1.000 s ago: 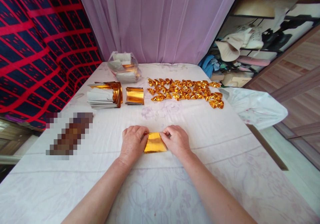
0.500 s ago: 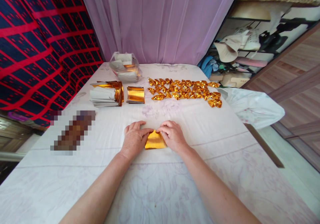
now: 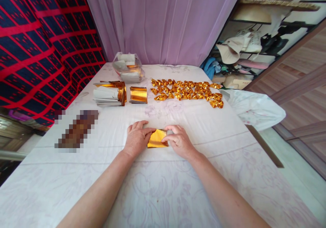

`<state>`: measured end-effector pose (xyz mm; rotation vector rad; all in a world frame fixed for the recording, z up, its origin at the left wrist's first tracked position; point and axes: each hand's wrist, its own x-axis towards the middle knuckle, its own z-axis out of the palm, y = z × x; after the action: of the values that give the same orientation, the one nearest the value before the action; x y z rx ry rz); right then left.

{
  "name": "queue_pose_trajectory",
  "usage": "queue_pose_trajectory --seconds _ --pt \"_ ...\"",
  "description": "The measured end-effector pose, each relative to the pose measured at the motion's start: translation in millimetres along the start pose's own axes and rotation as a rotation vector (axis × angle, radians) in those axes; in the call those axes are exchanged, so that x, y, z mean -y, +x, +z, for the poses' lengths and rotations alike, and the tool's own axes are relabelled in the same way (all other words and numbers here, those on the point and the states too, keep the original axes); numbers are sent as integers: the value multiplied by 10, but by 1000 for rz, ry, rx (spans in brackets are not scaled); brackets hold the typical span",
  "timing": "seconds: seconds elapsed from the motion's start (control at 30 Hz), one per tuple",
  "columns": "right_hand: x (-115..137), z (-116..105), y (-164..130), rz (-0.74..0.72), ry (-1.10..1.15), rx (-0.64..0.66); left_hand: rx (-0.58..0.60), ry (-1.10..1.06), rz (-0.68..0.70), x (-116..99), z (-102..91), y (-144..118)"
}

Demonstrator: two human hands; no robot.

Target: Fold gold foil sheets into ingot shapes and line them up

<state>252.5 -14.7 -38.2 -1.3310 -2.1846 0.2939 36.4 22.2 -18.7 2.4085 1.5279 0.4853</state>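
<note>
you're at the white-clothed table point(image 3: 229, 146), purple curtain point(image 3: 163, 20) hanging behind it. far side: a row of folded gold pieces point(image 3: 187, 92), a stack of gold-and-white sheets point(image 3: 109, 93), a short gold roll point(image 3: 138, 94) just beside it, a clear bag point(image 3: 128, 66) behind. near the middle, your left hand point(image 3: 137, 138) lies flat, fingers pressing the gold foil sheet point(image 3: 157, 139) on the cloth. your right hand point(image 3: 178, 139) pinches its right edge, fingers curled.
</note>
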Motion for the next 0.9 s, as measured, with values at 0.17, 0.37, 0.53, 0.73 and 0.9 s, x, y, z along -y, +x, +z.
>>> queue_pose_trajectory --seconds 0.17,0.37,0.53,0.73,0.9 --pt "200 -120 -52 -118 -49 -111 -6 7 -2 6 3 2" --pt "466 -14 55 -220 -36 10 -16 8 5 29 16 -8" --pt "473 23 10 -171 -94 143 0 -3 1 25 1 -5" --pt "442 -50 -73 -191 -101 215 6 -15 -5 26 7 7" --pt "478 -71 -103 -190 -101 209 1 -12 2 33 21 4"
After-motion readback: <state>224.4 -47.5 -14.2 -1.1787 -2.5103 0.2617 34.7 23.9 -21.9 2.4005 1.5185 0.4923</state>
